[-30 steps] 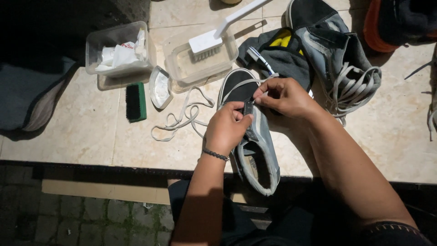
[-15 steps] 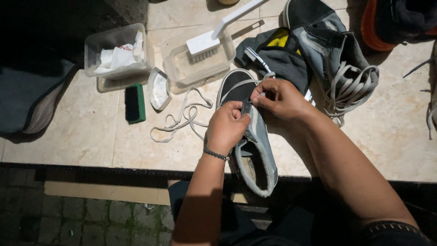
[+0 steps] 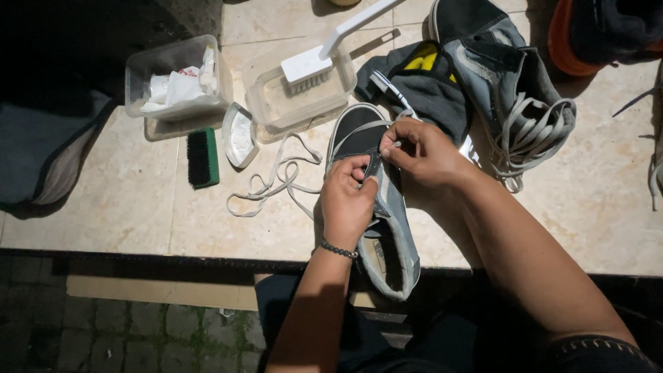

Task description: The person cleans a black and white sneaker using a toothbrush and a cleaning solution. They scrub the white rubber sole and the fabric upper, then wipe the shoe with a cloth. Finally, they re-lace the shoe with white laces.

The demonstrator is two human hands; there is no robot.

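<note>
Both hands meet over the grey sneaker (image 3: pixel 387 228) on the worktop (image 3: pixel 138 207), its long axis running from toe beyond the grip to heel toward the person, the right hand (image 3: pixel 421 152) pinching the lace end (image 3: pixel 395 141) and the left hand (image 3: pixel 345 200) clamping the eyelet edge just below.

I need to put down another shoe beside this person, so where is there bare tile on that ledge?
Bare tile lies left of the loose white lace, below the green brush. Another patch is right of the second shoe. The middle is crowded: left hand and right hand on the grey shoe, tubs behind.
</note>
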